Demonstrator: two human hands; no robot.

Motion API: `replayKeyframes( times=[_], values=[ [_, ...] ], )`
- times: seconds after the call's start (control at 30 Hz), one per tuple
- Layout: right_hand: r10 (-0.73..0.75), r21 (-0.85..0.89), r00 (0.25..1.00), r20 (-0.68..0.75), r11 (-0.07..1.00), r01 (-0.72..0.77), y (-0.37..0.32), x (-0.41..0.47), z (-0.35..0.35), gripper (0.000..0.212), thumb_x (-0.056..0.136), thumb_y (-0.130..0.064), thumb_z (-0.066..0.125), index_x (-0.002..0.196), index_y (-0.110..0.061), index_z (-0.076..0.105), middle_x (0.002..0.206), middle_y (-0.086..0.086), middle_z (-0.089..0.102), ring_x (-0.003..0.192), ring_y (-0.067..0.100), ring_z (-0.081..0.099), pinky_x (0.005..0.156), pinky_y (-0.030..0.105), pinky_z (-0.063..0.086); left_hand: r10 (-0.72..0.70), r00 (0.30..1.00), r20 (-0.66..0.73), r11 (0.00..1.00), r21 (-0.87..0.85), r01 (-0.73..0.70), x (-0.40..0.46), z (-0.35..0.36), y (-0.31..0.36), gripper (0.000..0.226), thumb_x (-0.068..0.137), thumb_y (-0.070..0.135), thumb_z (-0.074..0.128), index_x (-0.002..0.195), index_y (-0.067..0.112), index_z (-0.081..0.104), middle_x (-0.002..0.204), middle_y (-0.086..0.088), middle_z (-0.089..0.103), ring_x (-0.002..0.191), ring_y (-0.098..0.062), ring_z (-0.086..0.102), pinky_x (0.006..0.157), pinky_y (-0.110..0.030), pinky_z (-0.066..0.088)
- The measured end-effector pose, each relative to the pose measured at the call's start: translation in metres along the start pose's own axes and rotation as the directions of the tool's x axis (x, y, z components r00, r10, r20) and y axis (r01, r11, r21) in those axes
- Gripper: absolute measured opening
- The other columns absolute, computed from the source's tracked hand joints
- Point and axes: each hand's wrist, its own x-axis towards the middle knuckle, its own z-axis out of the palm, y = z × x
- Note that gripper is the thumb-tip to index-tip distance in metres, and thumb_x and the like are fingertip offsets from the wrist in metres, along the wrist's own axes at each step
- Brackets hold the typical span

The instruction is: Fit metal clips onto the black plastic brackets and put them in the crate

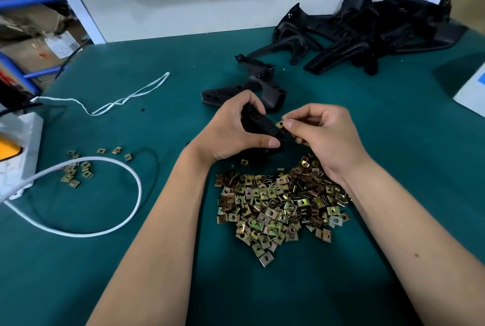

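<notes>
Hands meet above the green table [131, 260]: left hand [233, 128] grips a black bracket [262, 124], its long axis slanting toward the right hand [322, 131], which pinches a metal clip [280, 124] touching the bracket's near end, clip pile [278, 207] just below.

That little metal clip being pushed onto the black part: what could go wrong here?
The clip is only pinched at the fingertips of the right hand, so it could slip and drop into the pile of clips below. The bracket is held in the air by the left hand, so it might twist as the clip is pushed.
</notes>
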Motion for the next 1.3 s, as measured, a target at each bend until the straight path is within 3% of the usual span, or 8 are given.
replayKeyframes(
  times=[0.1,0.2,0.27,0.53,0.7,0.83,1.0,1.3],
  values=[
    [0.000,-0.003,1.000,0.001,1.000,0.000,0.001,0.001,0.000,0.012,0.086,-0.009,0.079,0.081,-0.020,0.080,0.082,0.005,0.078,0.074,0.016,0.067,0.069,0.025,0.054,0.026,1.000,0.008,0.999,0.038,-0.026,0.001,0.001,0.001,0.068,0.057,0.041,0.095,0.102,0.011,0.055,0.094,-0.019,0.069,0.085,-0.040,0.067,0.076,-0.056,0.054],
    [-0.002,-0.030,1.000,0.013,1.000,0.002,0.001,0.000,0.000,0.012,0.086,-0.009,0.079,0.081,-0.020,0.080,0.081,0.007,0.077,0.073,0.017,0.065,0.069,0.028,0.054,0.040,0.999,0.017,0.997,0.057,-0.041,0.001,0.001,0.002,0.067,0.057,0.042,0.095,0.102,0.012,0.055,0.086,-0.001,0.064,0.075,-0.016,0.060,0.069,-0.037,0.051],
    [0.000,-0.047,0.999,0.034,0.999,0.002,-0.001,0.001,-0.001,0.011,0.086,-0.009,0.079,0.082,-0.020,0.080,0.082,0.009,0.077,0.074,0.018,0.065,0.072,0.031,0.054,0.042,0.999,0.021,0.997,0.058,-0.043,0.001,0.002,0.001,0.066,0.057,0.039,0.096,0.101,0.012,0.055,0.084,0.005,0.060,0.073,-0.011,0.055,0.068,-0.033,0.047],
    [-0.079,-0.118,0.996,0.030,0.990,0.082,-0.004,-0.001,0.000,0.014,0.085,-0.008,0.080,0.080,-0.022,0.080,0.073,-0.002,0.075,0.063,0.000,0.063,0.064,0.015,0.049,0.046,0.999,0.017,0.992,0.113,-0.048,0.004,0.005,0.001,0.066,0.053,0.049,0.093,0.098,0.021,0.054,0.085,0.006,0.060,0.075,-0.009,0.054,0.070,-0.037,0.048],
    [-0.012,-0.069,0.999,0.047,0.997,0.015,-0.002,-0.001,-0.001,0.012,0.091,-0.014,0.074,0.085,-0.021,0.082,0.083,0.002,0.078,0.069,0.009,0.063,0.069,0.026,0.053,0.018,1.000,-0.025,0.992,0.128,-0.015,0.005,0.005,-0.002,0.066,0.051,0.052,0.093,0.097,0.023,0.055,0.086,0.005,0.063,0.074,-0.008,0.058,0.071,-0.042,0.053],
    [-0.113,-0.221,0.993,0.019,0.969,0.115,-0.003,-0.005,0.003,0.017,0.094,-0.019,0.071,0.084,-0.030,0.080,0.074,-0.015,0.075,0.066,-0.004,0.063,0.065,0.014,0.047,0.015,0.995,-0.100,0.989,0.151,0.000,0.005,0.006,-0.003,0.066,0.050,0.055,0.091,0.097,0.026,0.054,0.091,0.008,0.064,0.080,-0.012,0.061,0.073,-0.037,0.054],
    [-0.221,-0.395,0.969,0.111,0.885,0.248,-0.005,-0.005,0.004,0.016,0.098,-0.019,0.066,0.084,-0.021,0.073,0.079,-0.007,0.070,0.077,0.012,0.063,0.070,0.030,0.049,0.044,0.995,-0.090,0.985,0.171,-0.028,0.007,0.006,-0.005,0.061,0.061,0.039,0.096,0.100,0.019,0.053,0.086,0.013,0.054,0.072,0.003,0.047,0.064,-0.016,0.040],
    [-0.202,-0.463,0.976,0.083,0.859,0.217,-0.009,-0.006,0.011,0.018,0.100,-0.016,0.063,0.100,-0.014,0.080,0.089,-0.008,0.076,0.086,0.005,0.068,0.077,0.029,0.053,0.056,0.996,-0.072,0.982,0.186,-0.041,0.008,0.010,-0.002,0.060,0.065,0.033,0.096,0.102,0.015,0.051,0.094,0.008,0.056,0.080,0.000,0.047,0.071,-0.020,0.041]
  ],
)
